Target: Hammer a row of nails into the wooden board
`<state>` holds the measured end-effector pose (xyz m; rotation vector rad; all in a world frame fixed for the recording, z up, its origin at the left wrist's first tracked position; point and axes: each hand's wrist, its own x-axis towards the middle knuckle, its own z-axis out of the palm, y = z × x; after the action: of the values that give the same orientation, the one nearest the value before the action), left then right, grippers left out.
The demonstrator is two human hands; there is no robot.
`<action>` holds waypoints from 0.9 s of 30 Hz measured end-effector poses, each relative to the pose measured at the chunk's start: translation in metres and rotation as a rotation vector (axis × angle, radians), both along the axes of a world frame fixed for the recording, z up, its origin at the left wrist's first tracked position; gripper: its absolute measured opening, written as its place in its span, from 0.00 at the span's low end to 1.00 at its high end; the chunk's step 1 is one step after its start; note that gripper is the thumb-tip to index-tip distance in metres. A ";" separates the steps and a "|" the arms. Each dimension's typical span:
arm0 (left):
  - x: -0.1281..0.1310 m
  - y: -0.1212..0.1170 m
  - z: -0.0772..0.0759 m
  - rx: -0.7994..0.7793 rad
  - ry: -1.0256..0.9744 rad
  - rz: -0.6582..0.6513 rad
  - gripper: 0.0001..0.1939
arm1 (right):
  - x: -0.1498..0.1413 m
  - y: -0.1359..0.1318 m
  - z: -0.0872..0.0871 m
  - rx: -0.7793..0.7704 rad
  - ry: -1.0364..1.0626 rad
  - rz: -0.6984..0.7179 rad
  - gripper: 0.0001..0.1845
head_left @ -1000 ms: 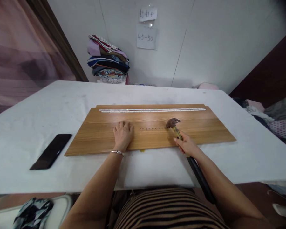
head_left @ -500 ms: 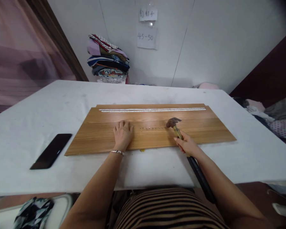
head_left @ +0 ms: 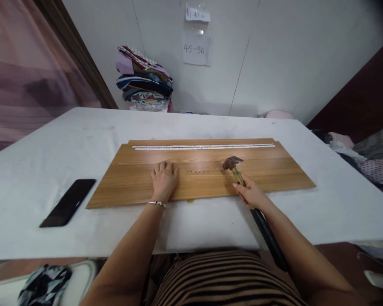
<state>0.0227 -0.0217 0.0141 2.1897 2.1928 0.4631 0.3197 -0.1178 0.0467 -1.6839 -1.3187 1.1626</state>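
Note:
My left hand (head_left: 164, 180) lies flat on the wooden board (head_left: 127, 178), left of a row of small nails (head_left: 204, 171). Its fingers are stretched out, with nothing in them. My right hand (head_left: 250, 190) is wrapped round the upper handle of a claw hammer (head_left: 232, 163). The rusty hammer head is at the right end of the nail row; I cannot tell whether it touches a nail. The black grip of the handle runs back along my forearm. Two white strips with markings (head_left: 204, 147) lie along the far side of the board.
A black phone (head_left: 68, 202) lies on the white table (head_left: 191, 231), left of the board. Folded clothes (head_left: 147, 80) are stacked at the far edge against the wall. Paper notes (head_left: 196, 50) hang on the wall. More fabric lies beyond the right edge.
The view has shifted very slightly. Both hands and the hammer hold the same positions on the board.

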 end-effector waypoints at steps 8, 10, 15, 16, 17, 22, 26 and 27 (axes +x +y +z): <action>-0.001 0.000 -0.001 0.007 -0.013 -0.007 0.19 | 0.000 -0.001 0.001 -0.025 -0.008 0.003 0.10; -0.001 0.000 -0.002 0.010 -0.013 -0.007 0.19 | 0.000 -0.001 0.002 -0.024 -0.011 0.001 0.10; 0.000 0.000 0.000 0.008 -0.014 -0.010 0.19 | 0.000 -0.001 0.001 -0.018 -0.007 0.004 0.10; 0.000 0.000 0.000 0.005 -0.012 -0.009 0.19 | 0.000 -0.001 0.001 -0.022 -0.007 0.005 0.10; 0.000 -0.001 0.001 0.003 -0.011 -0.008 0.19 | 0.000 -0.001 0.000 -0.025 -0.006 0.006 0.10; 0.000 -0.001 0.001 -0.003 -0.009 -0.003 0.20 | 0.001 -0.001 -0.001 -0.023 0.013 -0.002 0.11; 0.000 0.000 0.001 0.001 -0.023 -0.003 0.20 | 0.002 -0.001 -0.001 -0.009 0.009 0.001 0.11; 0.000 0.000 0.001 0.000 -0.027 -0.005 0.20 | 0.002 -0.001 -0.001 -0.009 0.010 0.002 0.11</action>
<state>0.0224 -0.0216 0.0149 2.1750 2.1741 0.4893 0.3215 -0.1192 0.0455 -1.6811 -1.3119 1.1781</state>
